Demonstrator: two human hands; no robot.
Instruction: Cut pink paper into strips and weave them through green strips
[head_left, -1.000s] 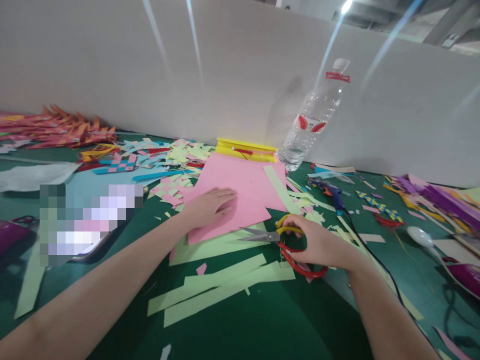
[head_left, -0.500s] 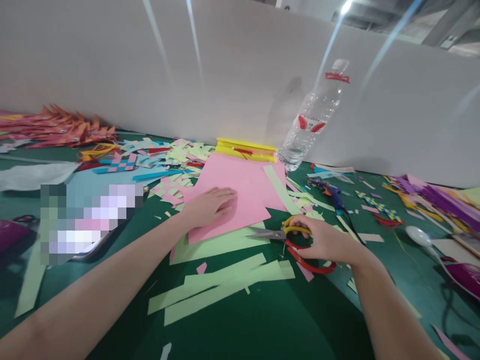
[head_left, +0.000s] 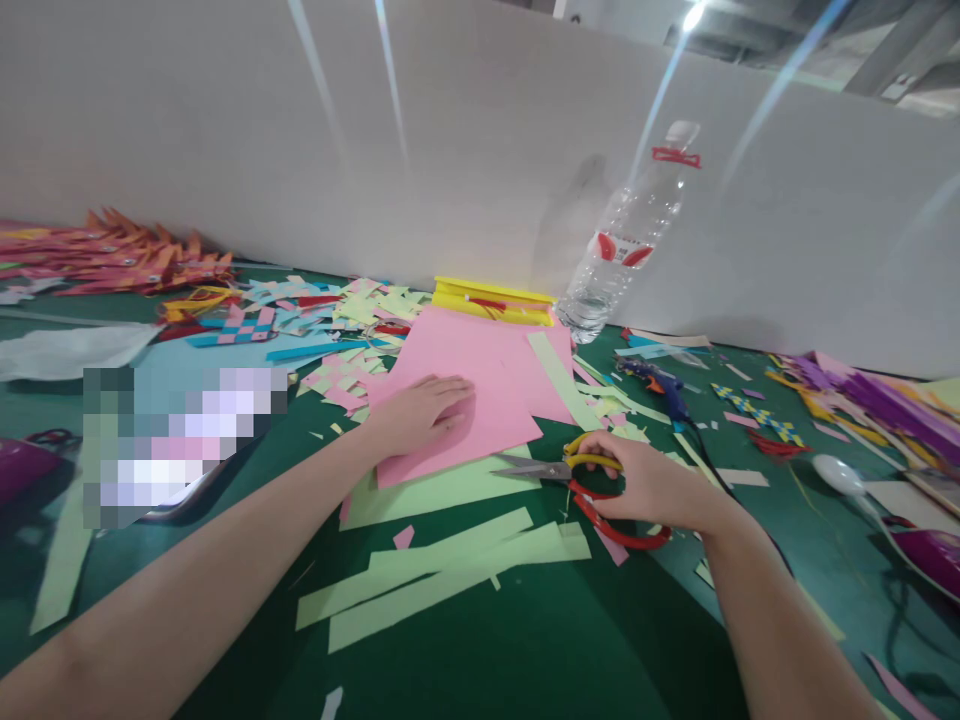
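My left hand (head_left: 421,412) lies flat, fingers stretched out, on the pink paper (head_left: 495,375). Beneath that paper shows a light green sheet (head_left: 450,485). In my right hand (head_left: 645,480) is a pair of scissors (head_left: 559,469) with yellow and red handles. Their blades are slightly apart and point left, by the lower right corner of the pink paper and over the green sheet. Several pale green paper strips (head_left: 450,570) lie on the green table nearer to me. Another green strip (head_left: 559,375) rests across the pink paper's right side.
A clear plastic bottle (head_left: 626,250) leans against the grey partition (head_left: 465,130) behind the papers. A blurred-out phone (head_left: 187,440) lies at left. Paper scraps (head_left: 360,310) cover the back. A blue glue gun (head_left: 671,395) with a cord and a white spoon (head_left: 840,475) are at right.
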